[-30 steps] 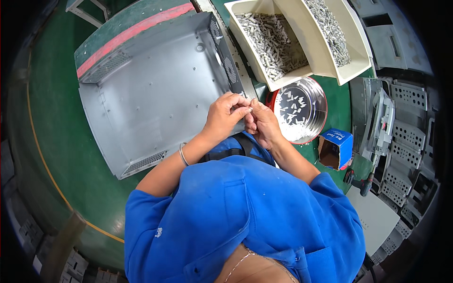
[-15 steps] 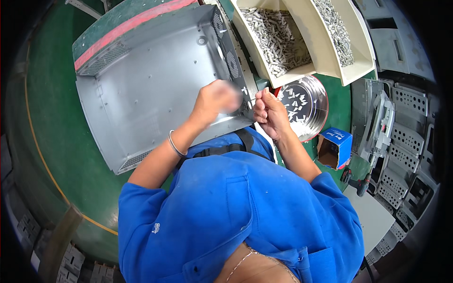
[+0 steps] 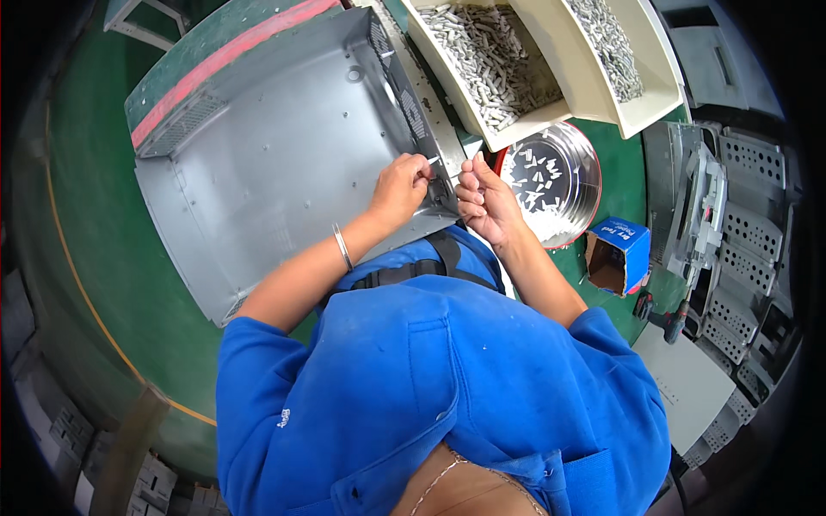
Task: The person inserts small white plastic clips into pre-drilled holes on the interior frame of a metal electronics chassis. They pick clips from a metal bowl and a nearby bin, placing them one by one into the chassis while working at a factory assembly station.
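A small white peg (image 3: pixel 433 158) is pinched in the left hand (image 3: pixel 401 186) and held against the right wall of the big grey metal tray (image 3: pixel 258 172) — the tray lies flat on the green worktop (image 3: pixel 77 215) so it stays put. The right hand (image 3: pixel 483 199) waits just beside, fingers curled with more pegs inside, I think — near the round silver dish (image 3: pixel 564 176) of pegs at the worktop's right edge.

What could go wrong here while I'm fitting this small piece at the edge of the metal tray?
The left hand pinches a small pale part at the wall of the grey sheet-metal chassis; it could slip and drop inside. The right hand sits close against that thin metal edge, which might nick a finger. The round steel dish of loose parts lies near the right forearm and could be knocked.
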`<state>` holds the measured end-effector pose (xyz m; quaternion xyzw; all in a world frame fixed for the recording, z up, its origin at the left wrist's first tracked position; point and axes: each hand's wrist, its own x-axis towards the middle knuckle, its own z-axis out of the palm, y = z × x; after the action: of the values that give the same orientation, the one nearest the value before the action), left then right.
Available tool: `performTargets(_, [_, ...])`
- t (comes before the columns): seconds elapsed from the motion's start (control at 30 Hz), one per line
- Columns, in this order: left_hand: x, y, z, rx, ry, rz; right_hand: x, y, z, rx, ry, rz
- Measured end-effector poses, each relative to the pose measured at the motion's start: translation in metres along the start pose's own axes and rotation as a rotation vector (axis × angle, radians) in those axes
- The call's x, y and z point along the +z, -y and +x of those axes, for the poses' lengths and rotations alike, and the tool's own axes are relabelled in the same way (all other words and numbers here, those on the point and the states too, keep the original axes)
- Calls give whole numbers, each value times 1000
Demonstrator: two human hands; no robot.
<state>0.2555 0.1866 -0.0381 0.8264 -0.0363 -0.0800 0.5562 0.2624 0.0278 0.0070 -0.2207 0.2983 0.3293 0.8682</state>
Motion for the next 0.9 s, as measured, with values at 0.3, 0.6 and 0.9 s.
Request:
performTargets(0.3, [1, -5, -4, 113, 14, 93, -4, -1, 2, 2, 33, 29])
performTargets(0.6, [-1, -8, -4, 182, -7, 194, -4, 0, 2, 15, 28, 52])
performTargets(0.9, [2, -13, -2, -28, 13, 81, -9, -1, 4, 13, 42, 66])
